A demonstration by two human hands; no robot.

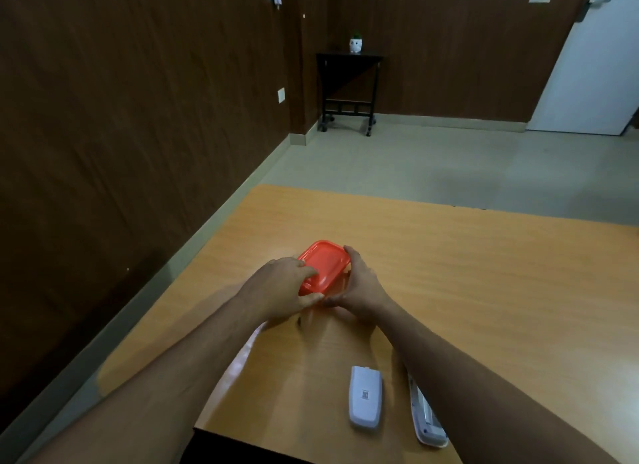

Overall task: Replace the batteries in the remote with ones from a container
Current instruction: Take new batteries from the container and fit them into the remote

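Observation:
A small container with an orange-red lid (325, 266) stands on the wooden table (484, 290). My left hand (287, 287) grips its near-left side, fingers over the lid and thumb under the near edge. My right hand (363, 283) clasps its right side, thumb at the near corner. Nearer to me lies the white battery cover (366, 397), label side up. To its right the white remote (427, 418) lies partly hidden under my right forearm. I see no batteries.
The table's left edge runs close to a dark wood-panelled wall. Beyond the far edge is grey floor, a small black wheeled stand (349, 90) with a white pot, and a white door (594, 66) at the right.

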